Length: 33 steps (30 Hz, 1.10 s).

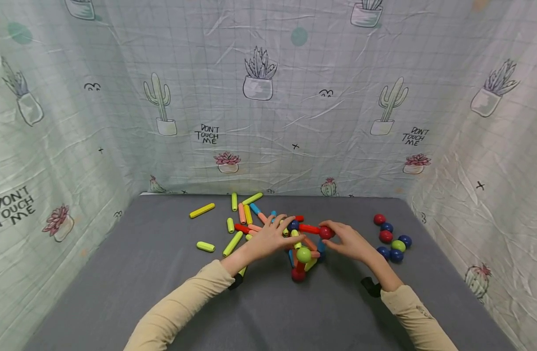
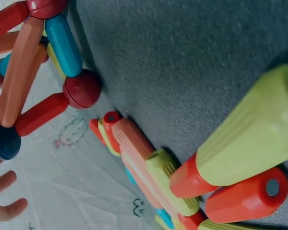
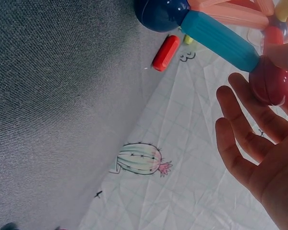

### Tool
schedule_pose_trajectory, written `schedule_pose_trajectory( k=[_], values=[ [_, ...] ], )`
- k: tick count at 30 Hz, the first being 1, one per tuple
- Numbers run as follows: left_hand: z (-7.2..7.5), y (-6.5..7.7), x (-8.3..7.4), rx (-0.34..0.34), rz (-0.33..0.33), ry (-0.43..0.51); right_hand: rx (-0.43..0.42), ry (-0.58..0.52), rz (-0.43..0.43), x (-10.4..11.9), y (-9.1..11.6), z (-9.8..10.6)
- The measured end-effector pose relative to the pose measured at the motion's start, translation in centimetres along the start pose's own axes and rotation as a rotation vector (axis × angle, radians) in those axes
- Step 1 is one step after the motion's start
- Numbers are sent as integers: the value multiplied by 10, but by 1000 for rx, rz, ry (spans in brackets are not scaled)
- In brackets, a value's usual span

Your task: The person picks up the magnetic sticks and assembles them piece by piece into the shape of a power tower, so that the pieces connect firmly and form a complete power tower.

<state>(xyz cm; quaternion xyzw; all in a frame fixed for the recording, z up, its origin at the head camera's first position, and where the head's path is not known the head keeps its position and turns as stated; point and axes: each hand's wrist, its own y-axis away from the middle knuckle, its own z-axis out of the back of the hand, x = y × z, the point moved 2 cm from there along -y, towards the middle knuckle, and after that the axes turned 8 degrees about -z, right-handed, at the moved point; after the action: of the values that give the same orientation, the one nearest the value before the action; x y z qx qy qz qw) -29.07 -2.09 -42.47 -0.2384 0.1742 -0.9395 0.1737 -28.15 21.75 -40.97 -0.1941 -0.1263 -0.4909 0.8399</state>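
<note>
A structure of plastic magnetic rods and balls stands on the table between both hands. My right hand pinches a red ball at its upper right corner between thumb and forefinger; the other fingers are spread. A red rod joins that ball to a dark blue ball, which my left hand holds with forefinger and thumb, partly hidden. From the red ball a blue rod leads down to another dark blue ball. A lime ball and a red ball mark the near side.
Loose lime, yellow, orange, red and blue rods lie left of and behind the structure, such as a yellow rod and a lime rod. Several loose balls sit at the right. A patterned curtain encloses the grey table.
</note>
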Motion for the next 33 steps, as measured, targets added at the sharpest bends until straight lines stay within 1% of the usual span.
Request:
schedule_pose_trajectory(
  k=[2,4,6,9,11,14,16,18,22,24,27,29,31,33],
  values=[
    [1,-1,-2,-16,2,-2,-1,2,1,0,0,0],
    [3,-3,-4,-13,11,39,-3,4,5,1,0,0],
    [5,-4,-6,27,23,96,-4,7,10,0,0,0],
    [8,-3,-8,104,58,223,-3,3,15,0,0,0],
    [9,-2,-9,149,83,272,-3,0,18,0,0,0],
    [10,1,-8,172,109,304,-11,-4,21,0,0,0],
    [9,4,-7,168,118,303,-18,-3,22,-1,0,-1],
    [5,9,-4,151,128,287,-25,-1,25,-1,1,-1],
    [-4,26,6,126,157,257,-39,-3,34,-3,1,-1],
    [-10,37,12,137,174,227,-42,-18,44,-2,1,-2],
    [-18,55,23,175,178,162,-39,-40,57,-2,1,-2],
    [-22,66,30,218,180,118,-30,-50,56,-3,1,-2],
    [-26,75,37,237,163,95,-19,-50,52,-3,1,-2],
    [-28,82,41,251,154,86,-8,-51,42,-2,1,-2]
  ],
)
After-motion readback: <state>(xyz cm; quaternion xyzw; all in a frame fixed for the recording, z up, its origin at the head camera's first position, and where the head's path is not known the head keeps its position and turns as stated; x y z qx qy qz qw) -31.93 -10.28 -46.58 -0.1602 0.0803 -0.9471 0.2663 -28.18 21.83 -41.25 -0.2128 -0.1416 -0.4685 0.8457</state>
